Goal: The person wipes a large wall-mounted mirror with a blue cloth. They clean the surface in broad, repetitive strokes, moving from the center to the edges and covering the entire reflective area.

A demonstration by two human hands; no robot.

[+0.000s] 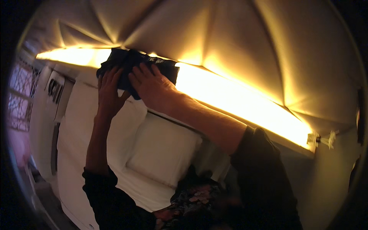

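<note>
two hands (pixel 110 92) (pixel 155 88) against dark bundle (pixel 128 61), perhaps cloth

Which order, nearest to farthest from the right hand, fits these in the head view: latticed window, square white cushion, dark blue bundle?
1. Dark blue bundle: touching the right hand.
2. Square white cushion: lower in the view, below that hand.
3. Latticed window: at the far left edge.
</note>
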